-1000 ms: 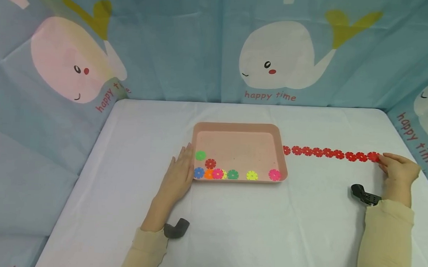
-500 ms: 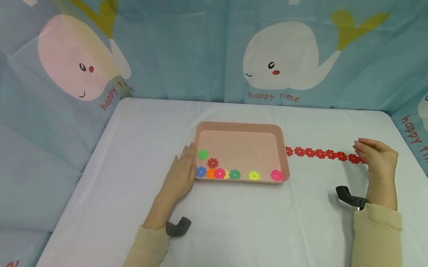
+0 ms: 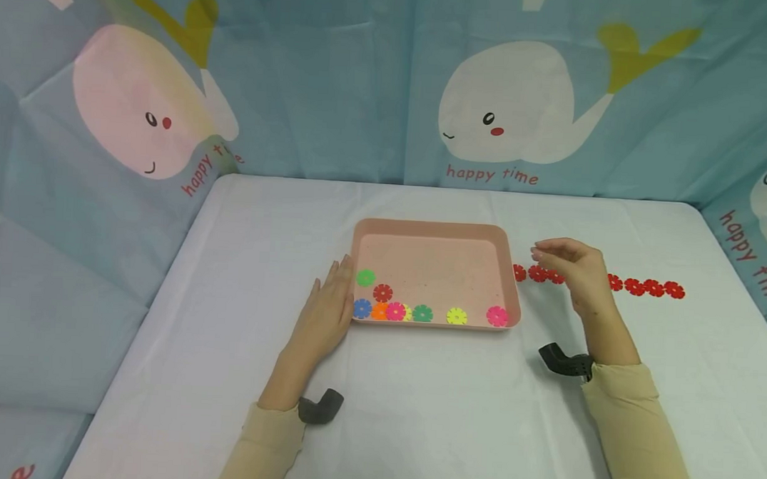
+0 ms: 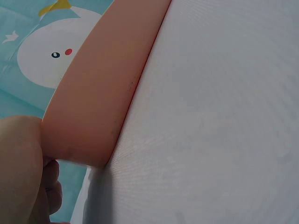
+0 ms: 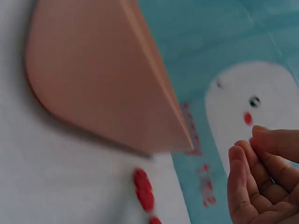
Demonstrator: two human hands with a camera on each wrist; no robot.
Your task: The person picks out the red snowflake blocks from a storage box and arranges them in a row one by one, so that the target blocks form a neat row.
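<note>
My left hand (image 3: 322,312) lies with straight fingers along the left side of a pink tray (image 3: 435,229). In the left wrist view it touches the tray's corner (image 4: 70,140). To the tray's right runs a row of red snowflake discs (image 3: 654,288), starting at its right wall. Above that row, near the tray, hovers my right hand (image 3: 584,277), hiding the row's middle. In the right wrist view its fingers (image 5: 238,182) are loosely bent, with nothing visible between them and the thumb.
Inside the tray lie several loose snowflake discs, among them a light green one (image 3: 365,277), a red one (image 3: 382,292) and a pink one (image 3: 497,316). White cloth covers the table (image 3: 440,413); a blue whale-print curtain (image 3: 339,87) stands behind it.
My right hand has left the far right end of the red row, where a red disc now lies, and has moved left toward the tray. The left hand has stayed at the tray.
</note>
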